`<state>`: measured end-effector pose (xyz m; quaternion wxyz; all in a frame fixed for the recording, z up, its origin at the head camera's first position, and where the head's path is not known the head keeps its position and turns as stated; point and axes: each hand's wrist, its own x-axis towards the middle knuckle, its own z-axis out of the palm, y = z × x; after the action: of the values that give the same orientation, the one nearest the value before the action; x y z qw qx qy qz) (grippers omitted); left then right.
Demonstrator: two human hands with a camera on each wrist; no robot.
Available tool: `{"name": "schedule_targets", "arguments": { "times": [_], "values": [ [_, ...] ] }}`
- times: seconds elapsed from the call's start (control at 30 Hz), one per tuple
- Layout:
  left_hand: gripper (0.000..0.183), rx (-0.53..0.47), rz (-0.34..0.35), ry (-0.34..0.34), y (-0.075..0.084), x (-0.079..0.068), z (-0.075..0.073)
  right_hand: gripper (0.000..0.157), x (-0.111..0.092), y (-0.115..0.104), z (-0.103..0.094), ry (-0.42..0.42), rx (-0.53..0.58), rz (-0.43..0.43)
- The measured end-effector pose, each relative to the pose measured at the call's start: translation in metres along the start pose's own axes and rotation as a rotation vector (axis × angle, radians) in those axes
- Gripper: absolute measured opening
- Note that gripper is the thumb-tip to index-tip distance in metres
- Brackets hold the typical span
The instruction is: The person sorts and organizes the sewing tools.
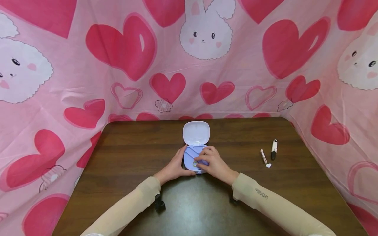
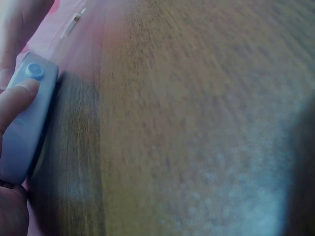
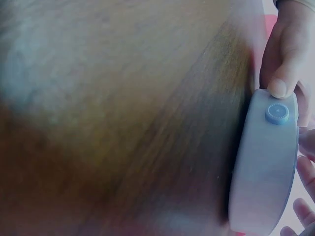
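Observation:
A lavender-blue case [image 1: 190, 161] with divided compartments stands on the table, its pale lid [image 1: 196, 132] tipped up at the back. My left hand [image 1: 175, 167] grips the case from the left, fingers along its side and thumb across the front. In the left wrist view that thumb [image 2: 22, 96] lies beside the round front button [image 2: 34, 71]. My right hand [image 1: 215, 163] reaches over the right half of the case. Its thumb and index finger pinch a small round thing with a yellowish edge [image 1: 195, 163] inside the case. The right hand covers several compartments.
On the right of the brown wooden table [image 1: 133, 137] lie a white and black slim tool [image 1: 274, 149], a bundled white cord [image 1: 263, 156] and small white pieces [image 1: 268, 165]. Pink cloth [image 1: 177, 65] with hearts and rabbits hangs around the table's back and sides.

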<state>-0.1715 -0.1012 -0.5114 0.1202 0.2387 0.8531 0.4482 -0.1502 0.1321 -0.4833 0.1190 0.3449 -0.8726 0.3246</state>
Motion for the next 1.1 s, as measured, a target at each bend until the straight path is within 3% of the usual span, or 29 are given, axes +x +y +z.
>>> {"name": "schedule_targets", "arguments": {
  "times": [0.2, 0.47, 0.7, 1.1],
  "values": [
    [0.127, 0.009, 0.0, 0.006, -0.002, 0.001, 0.001, 0.024, -0.004, 0.003, -0.003, 0.069, 0.033, -0.018],
    [0.127, 0.006, 0.001, 0.002, -0.004, 0.002, 0.002, 0.024, -0.017, 0.011, -0.014, 0.124, 0.061, 0.072],
    [0.127, -0.001, -0.016, 0.001, -0.003, 0.002, 0.0, 0.025, -0.03, 0.023, -0.024, 0.174, 0.062, 0.094],
    [0.125, -0.004, -0.028, -0.022, -0.002, 0.002, -0.002, 0.028, -0.06, 0.045, -0.048, 0.247, -0.01, 0.192]
  ]
}}
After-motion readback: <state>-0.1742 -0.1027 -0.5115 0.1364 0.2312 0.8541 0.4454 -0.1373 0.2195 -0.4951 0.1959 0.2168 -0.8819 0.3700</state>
